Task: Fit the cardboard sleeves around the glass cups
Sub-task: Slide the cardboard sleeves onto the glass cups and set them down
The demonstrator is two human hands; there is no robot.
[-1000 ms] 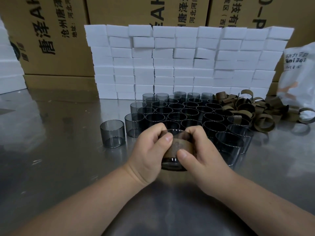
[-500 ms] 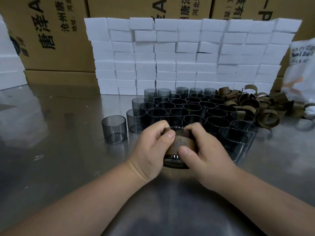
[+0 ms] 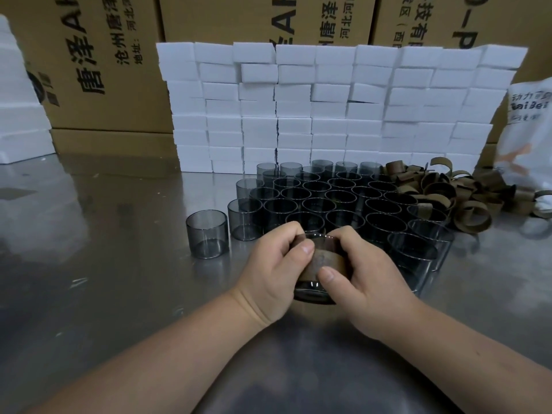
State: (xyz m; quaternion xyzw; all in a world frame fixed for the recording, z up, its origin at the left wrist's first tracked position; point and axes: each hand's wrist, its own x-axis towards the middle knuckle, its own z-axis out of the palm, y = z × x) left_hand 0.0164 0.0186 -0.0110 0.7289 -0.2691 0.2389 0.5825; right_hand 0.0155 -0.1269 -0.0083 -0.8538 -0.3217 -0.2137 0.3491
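Gripping sleeved glass cup (image 3: 313, 289), both hands, cardboard sleeve (image 3: 324, 262) around it

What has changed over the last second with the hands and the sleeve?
Nothing clear: the left hand and right hand still pinch the cardboard sleeve around the glass cup, thumbs barely shifted. The bare cups and loose sleeves stayed put.

1 sleeved cup (image 3: 312, 291), 1 lone cup (image 3: 207, 234), roughly three dozen clustered cups (image 3: 328, 201) — loose sleeves (image 3: 448, 194) too tangled to count. At least 3 cartons (image 3: 98, 70), 1 bag (image 3: 530, 132), dozens of foam blocks (image 3: 328, 115).
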